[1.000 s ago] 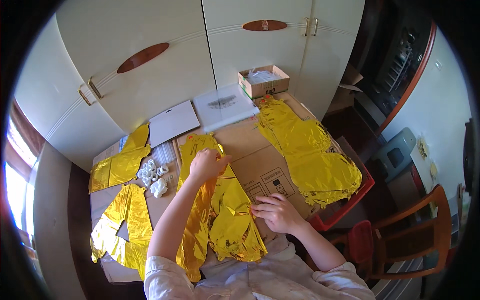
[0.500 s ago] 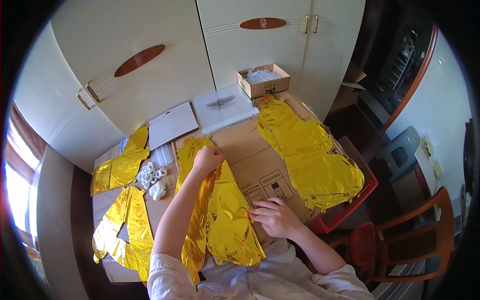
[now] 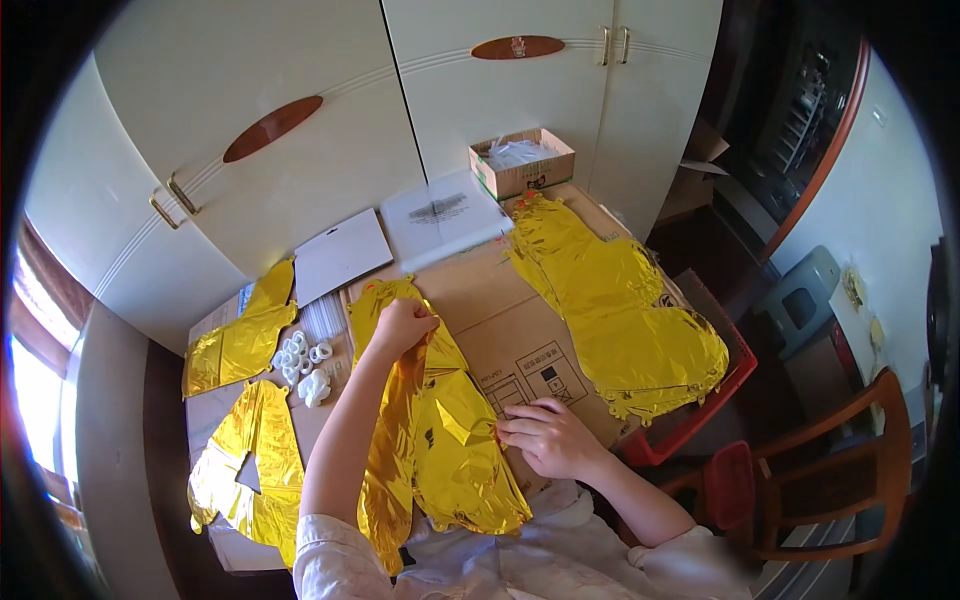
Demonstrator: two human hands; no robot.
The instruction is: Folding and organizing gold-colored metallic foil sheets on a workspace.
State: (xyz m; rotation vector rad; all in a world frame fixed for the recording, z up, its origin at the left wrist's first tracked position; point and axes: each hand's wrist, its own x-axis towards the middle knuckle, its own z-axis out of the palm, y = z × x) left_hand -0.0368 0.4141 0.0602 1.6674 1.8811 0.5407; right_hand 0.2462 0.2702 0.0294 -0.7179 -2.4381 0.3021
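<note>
A flat gold foil balloon point(image 3: 455, 440) lies in front of me, with one side folded over along its length. My left hand point(image 3: 405, 325) is closed on the upper part of its foil, fingers curled in. Lower down, my right hand point(image 3: 548, 437) pinches the balloon's right edge between thumb and fingers, resting near the cardboard. Another stack of gold foil balloons point(image 3: 625, 320) lies to the right. On the left are an angular gold foil piece point(image 3: 245, 335) and one with a dark opening point(image 3: 275, 440).
Flattened cardboard point(image 3: 480, 300) covers the table. White tape-like rolls point(image 3: 295, 355) sit left of my arm. Behind are a white board point(image 3: 343, 255), a clear plastic packet point(image 3: 440, 215) and an open carton point(image 3: 523, 165). A red tray point(image 3: 735, 375) and wooden chair point(image 3: 835, 545) stand right.
My left hand has shifted slightly toward me and left, still closed on the foil. The right hand stays pinched at the same edge. The whole view has shifted a little.
</note>
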